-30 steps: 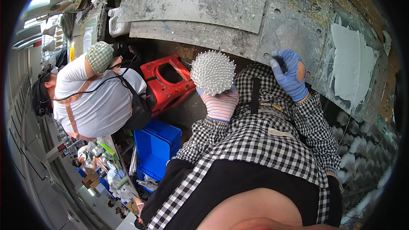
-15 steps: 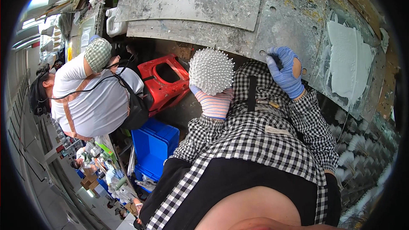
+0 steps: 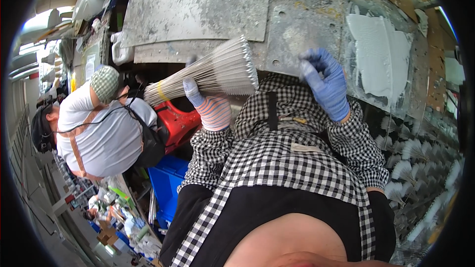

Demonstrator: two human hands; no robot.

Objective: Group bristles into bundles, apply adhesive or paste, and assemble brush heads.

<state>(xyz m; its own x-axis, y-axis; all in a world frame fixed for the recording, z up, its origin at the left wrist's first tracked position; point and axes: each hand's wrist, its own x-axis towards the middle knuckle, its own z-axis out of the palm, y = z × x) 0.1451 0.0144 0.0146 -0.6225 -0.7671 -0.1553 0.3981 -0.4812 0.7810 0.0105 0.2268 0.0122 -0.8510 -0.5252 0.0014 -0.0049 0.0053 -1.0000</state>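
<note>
My left hand (image 3: 210, 109), in a striped glove, is closed round a bundle of thin wire rods (image 3: 208, 71). The bundle lies tilted, its wide end with small white tips toward the right and its narrow end toward the left. A yellow band (image 3: 161, 90) wraps the narrow part. My right hand (image 3: 326, 86), in a blue glove with a bare patch on its back, hovers at the near edge of the stained metal worktop (image 3: 292, 34). Its fingers are loosely curled, thumb and fingertips apart, slightly blurred, with nothing visible in them.
White paste (image 3: 378, 54) is spread on a board at the right of the worktop. Racks of fanned white-tipped bundles (image 3: 415, 163) stand low on the right. A red stool (image 3: 178, 126), a blue crate (image 3: 166, 183) and a co-worker (image 3: 104, 123) are on the left.
The bundle has swung from tips facing up at me to lying sideways, tips to the right. My right hand has come slightly left in the picture, and the whole view has shifted.
</note>
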